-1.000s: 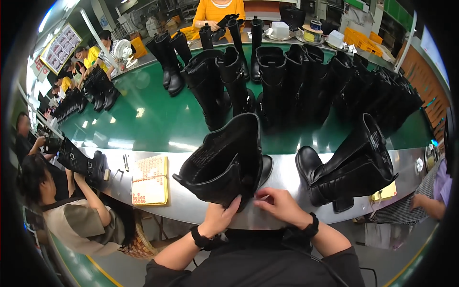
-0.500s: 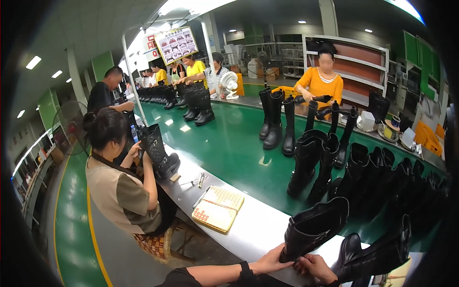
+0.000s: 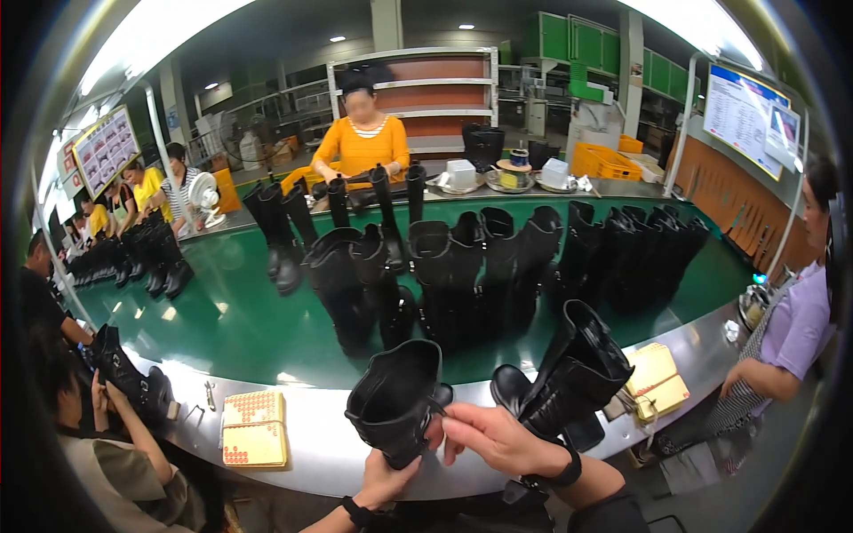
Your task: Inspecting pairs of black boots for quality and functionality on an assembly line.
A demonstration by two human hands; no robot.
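Note:
A tall black boot (image 3: 378, 404) stands over the near metal ledge, its wide top tipped toward me. My left hand (image 3: 391, 480) is closed around the lower side of its shaft. Beside the same boot, my right hand (image 3: 498, 437) pinches what looks like a narrow black strap at its side; the fingertips partly hide it. Another black boot (image 3: 577, 373) with buckles leans just right of my right hand, apart from it.
Several black boots (image 3: 498, 266) stand on the green work surface (image 3: 222, 333) ahead. Yellow card stacks (image 3: 255, 431) lie on the metal ledge (image 3: 329, 453). Co-workers sit at left and stand at right; a person in orange (image 3: 364, 147) works opposite beside yellow crates (image 3: 607, 160).
My view has swung to the right, bringing the person in lilac into sight. The boot in my left hand now shows its opening more, and my right hand has risen to its side.

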